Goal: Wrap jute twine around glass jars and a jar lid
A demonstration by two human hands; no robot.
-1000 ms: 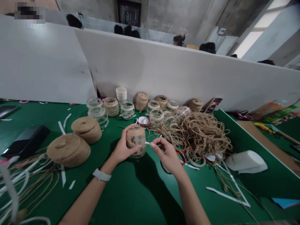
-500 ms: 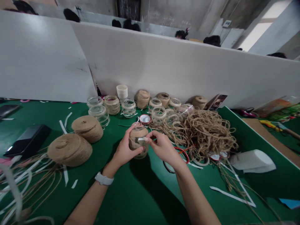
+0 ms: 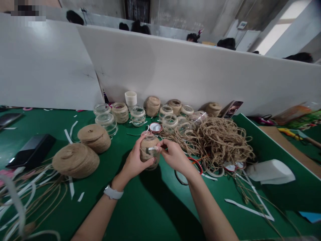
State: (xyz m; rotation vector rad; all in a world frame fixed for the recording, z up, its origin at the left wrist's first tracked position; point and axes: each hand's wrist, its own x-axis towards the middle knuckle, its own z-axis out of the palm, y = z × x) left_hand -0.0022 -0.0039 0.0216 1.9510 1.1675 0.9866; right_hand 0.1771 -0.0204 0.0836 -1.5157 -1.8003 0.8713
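A glass jar (image 3: pixel 148 154) partly wrapped in brown twine stands upright on the green table in front of me. My left hand (image 3: pixel 134 157) is wrapped around its left side, thumb across the front. A short white strip (image 3: pixel 151 148) crosses the upper front of the jar. My right hand (image 3: pixel 172 153) pinches the right end of this strip between thumb and fingertips, close against the glass. A red-rimmed lid (image 3: pixel 155 127) lies just behind the jar. Two large spools of twine (image 3: pixel 75 160) sit to the left of my left hand.
Several glass jars (image 3: pixel 170 123), some twine-wrapped, line the white partition (image 3: pixel 175 67). A tangled heap of twine (image 3: pixel 223 142) fills the right side, near a white roll (image 3: pixel 272 171). Tape rings (image 3: pixel 197 164) lie beside my right forearm. A black device (image 3: pixel 31 150) and loose strips are left.
My hands and the jar stay almost in place, with only a slight shift to the right in view. The same grip and pinch continue.
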